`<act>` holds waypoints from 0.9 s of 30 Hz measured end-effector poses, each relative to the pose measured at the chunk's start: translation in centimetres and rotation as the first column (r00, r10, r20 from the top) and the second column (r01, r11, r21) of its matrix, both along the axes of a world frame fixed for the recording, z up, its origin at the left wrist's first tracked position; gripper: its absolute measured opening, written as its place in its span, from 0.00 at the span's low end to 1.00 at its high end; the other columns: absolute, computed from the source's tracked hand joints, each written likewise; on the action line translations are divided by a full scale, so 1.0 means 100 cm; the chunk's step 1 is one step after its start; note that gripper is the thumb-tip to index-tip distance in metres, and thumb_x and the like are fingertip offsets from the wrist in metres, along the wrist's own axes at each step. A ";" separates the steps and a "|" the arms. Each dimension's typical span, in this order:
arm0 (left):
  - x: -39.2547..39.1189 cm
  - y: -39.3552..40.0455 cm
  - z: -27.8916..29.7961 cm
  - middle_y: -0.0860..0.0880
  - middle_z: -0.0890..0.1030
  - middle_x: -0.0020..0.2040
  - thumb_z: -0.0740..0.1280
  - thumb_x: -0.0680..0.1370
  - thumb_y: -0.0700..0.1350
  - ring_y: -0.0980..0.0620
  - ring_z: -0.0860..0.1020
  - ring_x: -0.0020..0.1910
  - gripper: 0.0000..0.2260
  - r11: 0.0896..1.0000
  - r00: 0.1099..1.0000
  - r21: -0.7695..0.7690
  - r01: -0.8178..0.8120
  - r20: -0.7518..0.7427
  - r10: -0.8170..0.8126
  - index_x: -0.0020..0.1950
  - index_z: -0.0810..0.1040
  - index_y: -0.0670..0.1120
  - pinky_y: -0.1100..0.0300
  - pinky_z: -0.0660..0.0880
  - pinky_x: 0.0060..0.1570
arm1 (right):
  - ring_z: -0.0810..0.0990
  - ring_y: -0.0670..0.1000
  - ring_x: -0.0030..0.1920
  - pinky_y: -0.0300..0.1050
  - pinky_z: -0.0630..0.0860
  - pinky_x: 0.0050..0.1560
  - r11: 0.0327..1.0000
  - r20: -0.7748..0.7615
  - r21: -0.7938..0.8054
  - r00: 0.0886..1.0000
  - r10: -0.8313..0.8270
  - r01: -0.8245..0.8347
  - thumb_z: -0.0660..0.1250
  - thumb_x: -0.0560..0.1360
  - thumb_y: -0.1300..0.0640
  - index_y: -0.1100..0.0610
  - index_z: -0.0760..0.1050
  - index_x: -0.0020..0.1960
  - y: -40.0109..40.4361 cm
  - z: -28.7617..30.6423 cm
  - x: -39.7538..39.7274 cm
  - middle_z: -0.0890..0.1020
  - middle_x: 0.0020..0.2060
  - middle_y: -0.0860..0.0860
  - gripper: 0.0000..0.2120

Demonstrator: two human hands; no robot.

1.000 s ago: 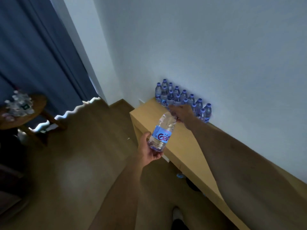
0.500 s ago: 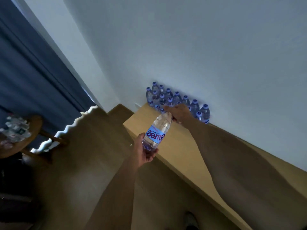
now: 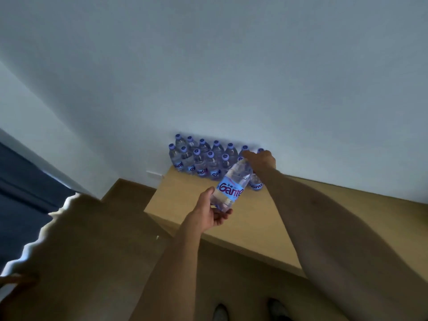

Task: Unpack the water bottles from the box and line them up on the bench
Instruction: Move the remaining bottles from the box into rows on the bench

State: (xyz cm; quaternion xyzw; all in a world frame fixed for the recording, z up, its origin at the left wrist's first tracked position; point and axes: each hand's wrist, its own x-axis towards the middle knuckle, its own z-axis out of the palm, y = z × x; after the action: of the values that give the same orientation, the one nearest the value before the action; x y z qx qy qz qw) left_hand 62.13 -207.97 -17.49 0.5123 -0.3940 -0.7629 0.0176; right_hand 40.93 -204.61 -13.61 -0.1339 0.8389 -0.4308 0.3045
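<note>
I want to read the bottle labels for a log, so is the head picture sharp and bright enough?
Head view: dim and bluish; the label on the bottle in the left hand reads clearly; labels in the rows of bottles on the bench are small and soft; wide-angle bending tilts the wall.

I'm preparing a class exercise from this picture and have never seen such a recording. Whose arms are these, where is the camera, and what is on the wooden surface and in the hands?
No machine here: a person wears a wide-angle camera on the head, looking forward and down, so the two bare arms are their own. The left hand grips a tilted water bottle by its lower end. The right hand reaches to the bottle at the right end of the rows; what its fingers do is hidden. On the wooden bench, capped bottles stand in two rows against the white wall. Shoes show at the bottom.
</note>
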 end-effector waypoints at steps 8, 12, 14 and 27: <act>0.077 -0.061 -0.001 0.37 0.82 0.43 0.52 0.80 0.62 0.46 0.77 0.35 0.30 0.999 0.998 -0.035 -0.010 0.054 0.012 0.58 0.78 0.37 0.58 0.71 0.34 | 0.79 0.54 0.43 0.41 0.70 0.37 1.000 -0.078 -0.003 0.997 0.024 -0.025 0.69 0.70 0.40 0.62 0.78 0.55 -0.042 0.002 0.081 0.81 0.45 0.56 0.27; 0.107 -0.079 -0.008 0.39 0.82 0.38 0.49 0.81 0.63 0.47 0.75 0.31 0.32 0.997 0.995 -0.042 -0.071 0.074 0.074 0.56 0.79 0.37 0.59 0.70 0.32 | 0.78 0.53 0.37 0.43 0.70 0.35 0.991 -0.109 0.013 0.985 0.131 -0.131 0.71 0.68 0.40 0.59 0.77 0.39 -0.069 0.004 0.109 0.79 0.35 0.55 0.21; 0.119 -0.083 -0.012 0.38 0.83 0.39 0.50 0.81 0.64 0.46 0.77 0.32 0.32 0.995 0.992 -0.033 -0.099 0.080 0.102 0.55 0.79 0.38 0.59 0.71 0.33 | 0.76 0.50 0.30 0.41 0.69 0.32 0.985 -0.131 0.011 0.976 0.173 -0.173 0.71 0.69 0.40 0.57 0.74 0.31 -0.083 0.002 0.121 0.77 0.28 0.52 0.21; 0.031 -0.064 -0.026 0.39 0.81 0.41 0.55 0.82 0.54 0.44 0.79 0.34 0.21 0.983 0.974 -0.065 -0.175 0.132 0.182 0.52 0.77 0.39 0.59 0.70 0.30 | 0.77 0.53 0.35 0.42 0.71 0.33 0.979 -0.178 0.069 0.963 0.202 -0.193 0.71 0.68 0.37 0.53 0.69 0.30 -0.047 -0.004 0.053 0.75 0.29 0.51 0.22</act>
State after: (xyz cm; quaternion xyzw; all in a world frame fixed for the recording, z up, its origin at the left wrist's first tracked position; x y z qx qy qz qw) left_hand 65.25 -214.38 -20.07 0.5962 -0.3667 -0.7105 0.0724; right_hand 46.21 -209.32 -14.00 -0.2483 0.8567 -0.3624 0.2704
